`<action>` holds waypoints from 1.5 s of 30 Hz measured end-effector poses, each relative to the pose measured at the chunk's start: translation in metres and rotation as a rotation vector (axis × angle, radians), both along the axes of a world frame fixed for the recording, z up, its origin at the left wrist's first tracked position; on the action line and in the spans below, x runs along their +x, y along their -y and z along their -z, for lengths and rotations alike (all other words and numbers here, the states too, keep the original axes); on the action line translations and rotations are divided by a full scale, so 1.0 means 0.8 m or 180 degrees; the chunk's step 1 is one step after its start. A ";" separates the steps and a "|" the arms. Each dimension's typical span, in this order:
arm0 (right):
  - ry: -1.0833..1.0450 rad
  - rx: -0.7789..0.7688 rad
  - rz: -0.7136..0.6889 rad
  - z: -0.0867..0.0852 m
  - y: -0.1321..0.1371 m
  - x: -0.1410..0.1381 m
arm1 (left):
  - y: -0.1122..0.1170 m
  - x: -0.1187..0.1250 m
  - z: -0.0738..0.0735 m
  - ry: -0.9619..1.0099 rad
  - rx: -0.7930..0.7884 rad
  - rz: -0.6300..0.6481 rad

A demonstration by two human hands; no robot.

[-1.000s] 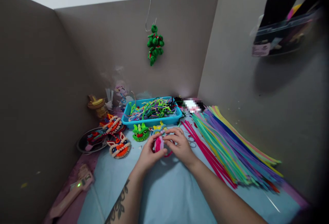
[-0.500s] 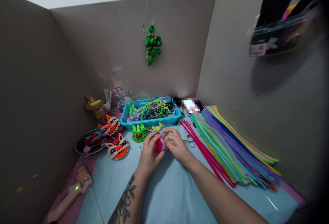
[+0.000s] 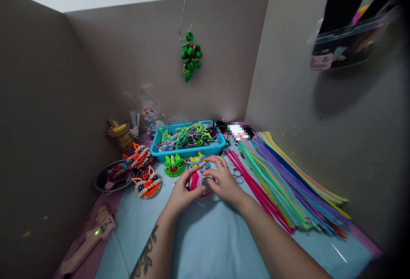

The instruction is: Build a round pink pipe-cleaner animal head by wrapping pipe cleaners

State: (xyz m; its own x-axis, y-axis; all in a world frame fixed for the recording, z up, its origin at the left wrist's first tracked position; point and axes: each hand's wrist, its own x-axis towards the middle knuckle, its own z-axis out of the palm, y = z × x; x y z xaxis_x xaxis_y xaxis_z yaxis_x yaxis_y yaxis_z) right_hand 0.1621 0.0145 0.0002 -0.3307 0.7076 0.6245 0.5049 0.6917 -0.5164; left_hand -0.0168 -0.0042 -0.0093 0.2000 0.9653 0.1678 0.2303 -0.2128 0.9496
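Pinches a small pink fuzzy piece [image 3: 194, 181] in the left grip [image 3: 184, 191]. Curls the right grip [image 3: 223, 181] close beside the same piece; cannot tell if pinching too. Has a green fuzzy head [image 3: 174, 168] just past the left grip and a blue tray [image 3: 160, 155] of bendy bits [image 3: 188, 137] farther past both. Has scissors [image 3: 242, 178] and dark pink sticks [image 3: 260, 192] near the right grip, all on the worktop [image 3: 211, 240].

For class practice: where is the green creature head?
In the head view, the green creature head sits left of centre, between the blue tray and the left hand.
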 end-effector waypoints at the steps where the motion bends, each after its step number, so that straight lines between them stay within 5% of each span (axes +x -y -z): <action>1: 0.0059 0.0044 0.0008 0.001 0.000 0.000 | 0.000 -0.001 0.001 0.0076 -0.0108 0.0061; 9: 0.0328 0.0009 -0.0009 0.000 0.001 0.001 | -0.001 -0.003 0.002 0.0277 -0.0368 0.0302; 18: 0.0145 -0.0461 -0.0422 -0.003 0.001 0.000 | -0.001 0.000 -0.001 0.0271 -0.0175 0.0031; 28: -0.0599 -0.0616 0.0255 0.009 0.003 -0.020 | -0.008 0.006 0.006 0.0347 0.0114 -0.0753; 45: -0.0249 -0.0484 0.0451 0.014 0.001 -0.017 | -0.005 0.006 0.004 0.0882 -0.0187 -0.0450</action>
